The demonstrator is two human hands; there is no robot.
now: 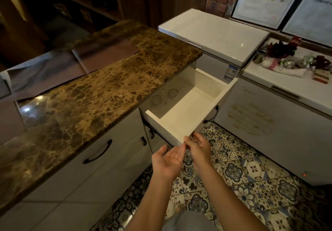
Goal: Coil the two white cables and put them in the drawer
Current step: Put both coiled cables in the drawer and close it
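Dim kitchen light falls on a brown marbled table (100, 94) that runs along the left, with white cabinets beneath it and patterned blue-and-white floor tiles (251, 173) to the right. White chest freezers (215, 34) stand at the far right.

From under the far end of the table a white drawer (203, 104) stands pulled open. Two white cables (165, 96) lie on its floor, each wound into a small loop, side by side at the far left of the drawer, partly shaded by the table's edge.

Both hands are at the drawer's near corner. The right hand (198, 146) touches the front panel, fingers curled lightly around its corner. The left hand (169, 160) is just beside it, palm up and open, holding nothing. Neither grip holds a cable; the cables lie well apart from both hands, at the far side of the drawer.

Judging from this, the coiling and placing look done, and the step in hand seems to be closing the drawer. To do it well, a flat palm should press on the middle of the front panel rather than on the corner, so the drawer slides straight. A slow, even push would keep the light coils from sliding or springing loose. Fingers should stay clear of the gap beneath the table edge as it closes.
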